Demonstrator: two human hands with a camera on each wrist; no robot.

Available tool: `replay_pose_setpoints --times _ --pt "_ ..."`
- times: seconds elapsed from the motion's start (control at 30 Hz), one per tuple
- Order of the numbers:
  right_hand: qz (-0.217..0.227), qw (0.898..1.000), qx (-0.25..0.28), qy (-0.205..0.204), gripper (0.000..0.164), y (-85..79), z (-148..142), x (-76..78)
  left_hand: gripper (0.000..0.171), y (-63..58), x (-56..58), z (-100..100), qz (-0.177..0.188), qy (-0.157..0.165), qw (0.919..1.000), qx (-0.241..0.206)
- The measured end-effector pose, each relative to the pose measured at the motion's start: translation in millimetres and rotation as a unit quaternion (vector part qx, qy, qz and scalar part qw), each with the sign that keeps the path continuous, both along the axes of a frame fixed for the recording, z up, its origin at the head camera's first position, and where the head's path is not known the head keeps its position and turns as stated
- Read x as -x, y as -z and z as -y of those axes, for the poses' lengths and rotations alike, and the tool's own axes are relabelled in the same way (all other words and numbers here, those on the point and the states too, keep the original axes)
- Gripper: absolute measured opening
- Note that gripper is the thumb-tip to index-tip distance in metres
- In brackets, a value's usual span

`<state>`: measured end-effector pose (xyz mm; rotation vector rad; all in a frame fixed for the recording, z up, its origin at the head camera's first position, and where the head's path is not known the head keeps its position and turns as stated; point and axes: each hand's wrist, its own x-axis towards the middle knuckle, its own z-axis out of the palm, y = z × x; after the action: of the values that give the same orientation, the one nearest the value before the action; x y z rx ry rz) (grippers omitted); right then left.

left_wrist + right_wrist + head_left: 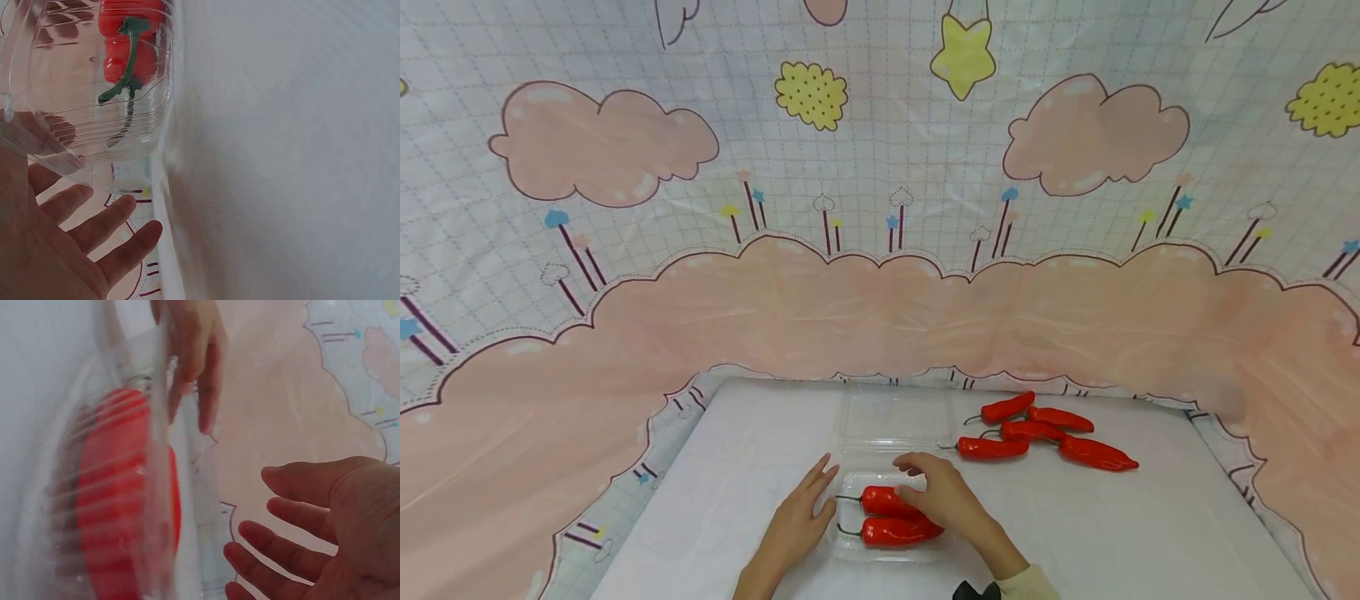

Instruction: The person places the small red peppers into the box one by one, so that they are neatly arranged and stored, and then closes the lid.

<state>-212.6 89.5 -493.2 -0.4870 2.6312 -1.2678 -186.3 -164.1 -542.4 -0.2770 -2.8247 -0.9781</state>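
Observation:
A clear plastic clamshell box (pixel 847 550) lies on the white table, its lid (pixel 895 421) folded back away from me. Two red chili peppers (pixel 898 532) lie side by side in its base, green stems (pixel 132 59) pointing left. My left hand (pixel 796 518) is at the box's left side, fingers extended; the left wrist view shows the fingertips near the clear wall. Over the right part of the box, my right hand (pixel 947 497) covers the tip of the farther pepper in the head view. Its fingers (pixel 281 553) are spread and hold nothing in the right wrist view.
Several more red peppers (pixel 992 448) lie in a loose group on the table (pixel 1112 533), right of the lid. A patterned cloth curtain (pixel 880 317) with clouds and stars hangs behind and around the table.

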Motion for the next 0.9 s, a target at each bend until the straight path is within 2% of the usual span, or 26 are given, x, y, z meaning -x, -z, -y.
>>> replay_pose_setpoints --times 0.33,0.7,0.9 --pt "-0.028 0.999 0.024 0.004 0.04 -13.4 -18.5 1.2 0.048 0.2 -0.4 0.4 0.006 -0.003 1.0 0.003" --pt "-0.063 0.996 0.033 0.053 0.037 -26.0 -39.8 1.9 0.048 1.8 0.0 0.5 -0.004 -0.002 1.0 0.001" --pt "-0.077 0.993 0.048 0.078 0.035 -26.1 -52.8 1.7 0.047 2.2 -0.5 1.1 -0.013 0.0 0.9999 0.002"
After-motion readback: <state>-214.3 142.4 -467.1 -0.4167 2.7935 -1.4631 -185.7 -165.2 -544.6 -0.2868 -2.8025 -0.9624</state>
